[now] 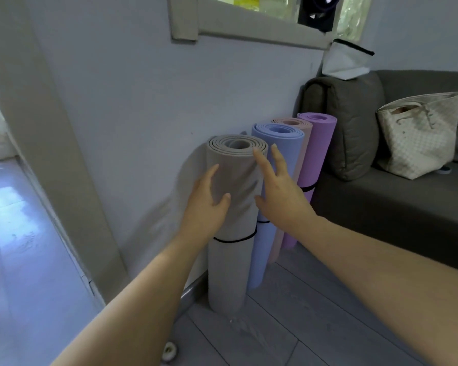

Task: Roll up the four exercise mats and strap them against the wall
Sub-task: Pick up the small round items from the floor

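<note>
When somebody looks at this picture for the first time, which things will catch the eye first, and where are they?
Four rolled mats stand upright in a row against the wall: the grey mat nearest, then the blue mat, pink mat and purple mat beside the dark sofa. The left hand rests on the grey mat's side, and the right hand is spread open next to it. A pale tote bag sits on the sofa.

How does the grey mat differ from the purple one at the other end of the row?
The grey mat stands nearest the camera; the purple mat stands farthest, beside the sofa. The left hand rests on the grey mat; no hand touches the purple mat. Both are rolled, upright against the wall, each ringed by a black strap.
</note>
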Available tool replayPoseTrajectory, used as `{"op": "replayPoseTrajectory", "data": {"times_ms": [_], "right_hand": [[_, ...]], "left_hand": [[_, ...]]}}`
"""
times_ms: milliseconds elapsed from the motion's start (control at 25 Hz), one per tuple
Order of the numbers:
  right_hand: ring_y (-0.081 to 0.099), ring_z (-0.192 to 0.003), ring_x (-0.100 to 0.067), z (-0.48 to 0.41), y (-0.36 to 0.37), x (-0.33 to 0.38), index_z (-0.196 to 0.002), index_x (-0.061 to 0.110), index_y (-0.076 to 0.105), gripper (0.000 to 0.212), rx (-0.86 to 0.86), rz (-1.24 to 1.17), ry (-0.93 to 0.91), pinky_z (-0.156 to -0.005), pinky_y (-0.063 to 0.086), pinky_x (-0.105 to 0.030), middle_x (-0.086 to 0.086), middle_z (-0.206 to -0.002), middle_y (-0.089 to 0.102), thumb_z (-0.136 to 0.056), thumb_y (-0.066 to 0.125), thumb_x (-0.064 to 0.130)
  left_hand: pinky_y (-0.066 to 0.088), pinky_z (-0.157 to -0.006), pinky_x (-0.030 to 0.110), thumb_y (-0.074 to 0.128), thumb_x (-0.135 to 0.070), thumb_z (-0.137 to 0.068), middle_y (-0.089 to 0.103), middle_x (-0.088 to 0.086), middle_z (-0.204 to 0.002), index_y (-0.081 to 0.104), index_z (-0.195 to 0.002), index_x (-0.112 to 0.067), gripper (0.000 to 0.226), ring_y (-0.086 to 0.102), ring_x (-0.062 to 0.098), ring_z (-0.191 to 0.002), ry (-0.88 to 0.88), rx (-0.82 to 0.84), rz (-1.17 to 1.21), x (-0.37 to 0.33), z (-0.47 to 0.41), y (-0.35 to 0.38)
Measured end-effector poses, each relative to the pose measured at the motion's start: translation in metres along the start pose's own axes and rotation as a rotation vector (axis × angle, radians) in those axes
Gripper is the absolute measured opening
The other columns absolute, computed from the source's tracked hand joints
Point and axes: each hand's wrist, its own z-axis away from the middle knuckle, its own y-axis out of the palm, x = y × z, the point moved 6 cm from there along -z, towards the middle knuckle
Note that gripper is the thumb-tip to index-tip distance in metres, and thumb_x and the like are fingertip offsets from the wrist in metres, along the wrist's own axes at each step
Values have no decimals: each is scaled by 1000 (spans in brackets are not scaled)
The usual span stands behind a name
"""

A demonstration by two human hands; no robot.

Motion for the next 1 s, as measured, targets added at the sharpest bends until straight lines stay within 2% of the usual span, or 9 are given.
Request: {"op": "replayPoseTrajectory", "data": {"times_ms": [80,160,240,280,400,520,600,760,1000], "right_hand": [[49,-76,-17,16,-10,25,-145,17,36,73,-160,23,-177,-46,34,-25,-18,-151,30,-80,65,4],[58,-72,-22,35,-1,46,-120,9,59,43,-211,-40,-284,-46,40,-27,-13,-120,60,-77,63,6],[64,-74,-31,57,41,63,-98,10,67,21,-95,-132,-281,-52,49,-34,-8,-91,68,-80,57,11],[65,-79,-32,67,69,67,-97,12,67,19,31,-156,-237,-57,51,-37,-7,-88,69,-83,54,14],[63,-101,-27,110,175,81,-115,23,64,29,503,-141,-151,-77,48,-34,-3,-106,70,-88,54,21],[62,-106,-25,141,265,93,-121,27,60,34,739,-151,-138,-85,50,-33,-1,-111,68,-87,59,25],[61,-108,-22,158,319,98,-124,26,58,39,833,-181,-124,-89,49,-32,1,-113,67,-85,63,28],[50,-123,-28,192,405,103,-138,17,44,64,1000,-199,-111,-95,46,-36,-9,-136,51,-81,70,33],[37,-132,-24,208,474,110,-148,22,24,87,960,-132,-233,-101,43,-36,-2,-150,31,-78,74,35]], "left_hand": [[32,-92,10,54,-11,-93,48,-9,-133,47,-135,-23,44,43,1,-117,-32,8,-38,11,18,-8],[38,-81,7,51,-6,-92,60,-5,-119,59,-122,-21,34,56,9,-106,-126,12,-26,35,44,-16],[44,-81,15,51,-8,-93,66,-4,-108,63,-112,-23,27,61,12,-98,-248,13,-38,77,83,-25],[45,-81,19,51,-10,-94,68,-4,-105,64,-108,-25,24,62,12,-96,-292,15,-49,97,100,-28],[49,-79,23,53,-14,-94,69,-5,-100,64,-102,-27,19,64,10,-93,-431,-18,-94,172,159,-39],[45,-66,13,53,-15,-94,68,-5,-97,66,-105,-22,18,63,7,-86,-572,-67,-172,244,207,-48],[43,-61,9,53,-16,-95,68,-5,-98,65,-106,-23,18,61,5,-83,-674,-53,-226,287,234,-49],[49,-75,22,52,-17,-95,64,-5,-105,61,-116,-22,24,60,7,-91,-836,-19,-305,353,264,-39],[46,-76,17,53,-18,-95,63,-4,-110,57,-123,-20,28,58,6,-94,-912,9,-255,395,274,0]]}}
